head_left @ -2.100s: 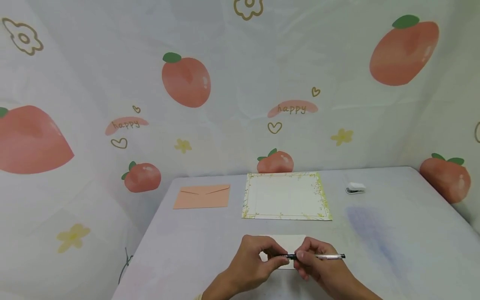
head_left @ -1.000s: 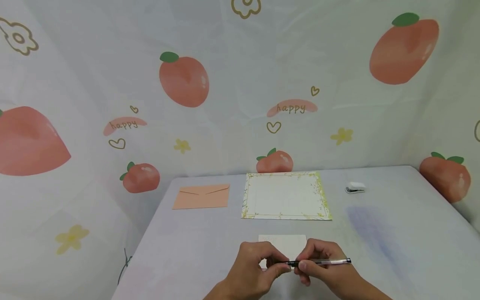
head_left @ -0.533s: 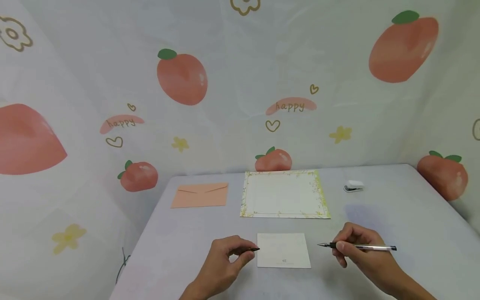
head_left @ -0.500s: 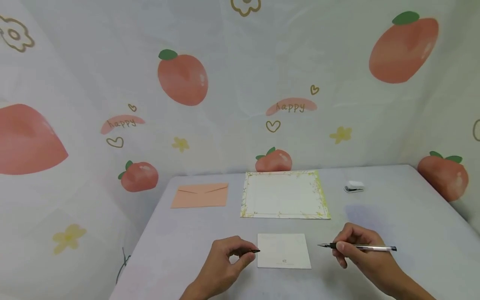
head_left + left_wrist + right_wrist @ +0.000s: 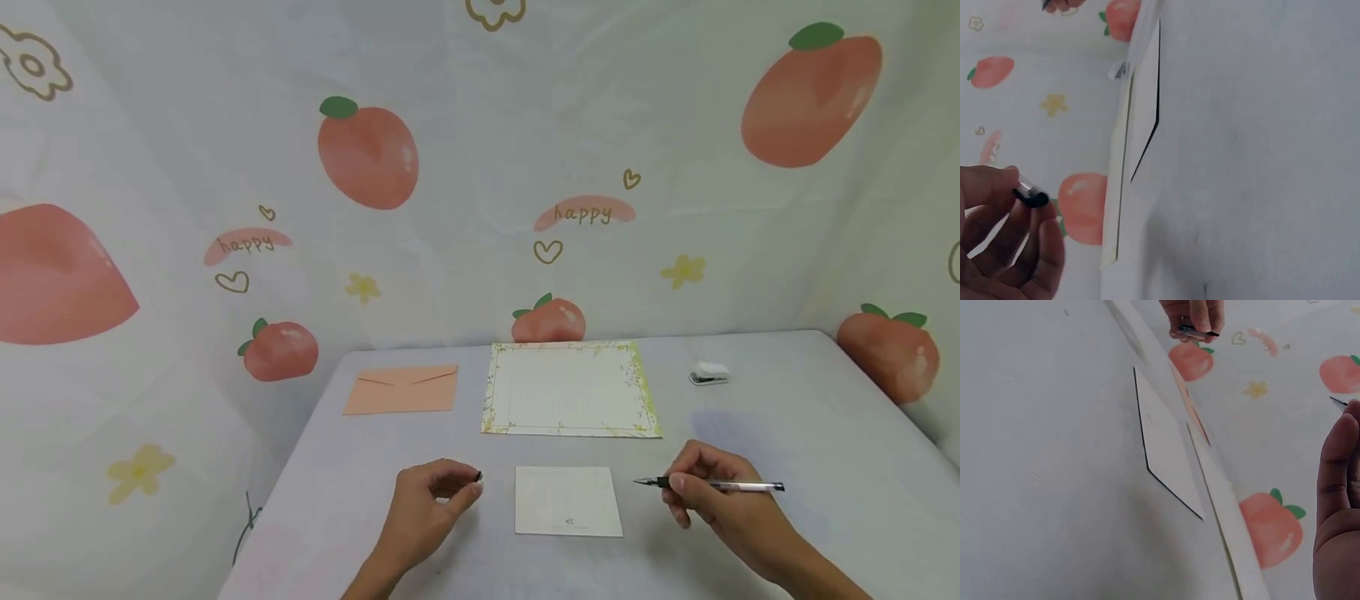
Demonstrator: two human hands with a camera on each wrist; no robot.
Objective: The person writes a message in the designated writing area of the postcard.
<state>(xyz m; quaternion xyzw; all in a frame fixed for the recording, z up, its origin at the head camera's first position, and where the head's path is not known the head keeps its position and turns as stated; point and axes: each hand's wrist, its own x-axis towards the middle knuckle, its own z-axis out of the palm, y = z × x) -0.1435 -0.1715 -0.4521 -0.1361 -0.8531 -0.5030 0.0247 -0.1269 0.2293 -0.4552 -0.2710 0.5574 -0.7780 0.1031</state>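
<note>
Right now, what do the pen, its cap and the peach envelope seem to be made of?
Pen: probably glossy plastic, as its barrel looks clear with a light sheen; the silvery tip may be metal.
Cap: likely plastic too, see-through with a black end in the left wrist view.
Envelope: apparently matte paper, dull and evenly coloured, with thin flap lines.

Pen [image 5: 750, 486]: clear barrel, black grip, black end. Cap [image 5: 1031, 196]: black and clear. Small card [image 5: 567, 496]: white, tiny grey mark. Envelope [image 5: 401, 392]: peach. Sheet [image 5: 572, 390]: white, yellow-green floral border. Stapler [image 5: 710, 372]: white. Surface [image 5: 862, 467]: pale lavender-grey, bluish smudge. Backdrop cloth [image 5: 480, 167]: white, red-orange fruits, green leaves, yellow flowers, brown heart outlines.
</note>
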